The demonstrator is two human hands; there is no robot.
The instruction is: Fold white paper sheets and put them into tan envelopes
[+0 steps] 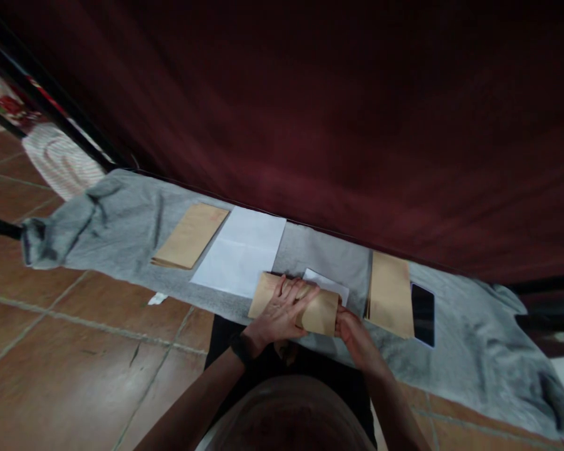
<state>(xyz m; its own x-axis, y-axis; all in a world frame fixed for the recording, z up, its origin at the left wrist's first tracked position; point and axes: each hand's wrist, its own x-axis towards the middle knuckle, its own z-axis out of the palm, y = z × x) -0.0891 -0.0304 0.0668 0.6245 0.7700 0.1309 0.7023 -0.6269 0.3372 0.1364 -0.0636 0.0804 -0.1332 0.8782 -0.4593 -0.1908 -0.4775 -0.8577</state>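
Observation:
A brown paper envelope (323, 311) lies crosswise at the near edge of the grey cloth, in front of my body. My left hand (286, 308) rests flat on top of it with the fingers spread. At its right end, my right hand (350, 329) has its fingers closed about the edge; some fingertips are hidden there. A small white paper (326, 283) sticks out from behind the envelope. To the left is a large white sheet (244, 247).
A stack of brown envelopes (192, 235) lies at the left, another stack (391, 291) at the right. Beside the right stack is a dark-screened phone (423, 316). Grey cloth (117, 232) covers the narrow surface. A dark red curtain (319, 125) hangs behind. A white scrap (158, 299) lies on the tiles.

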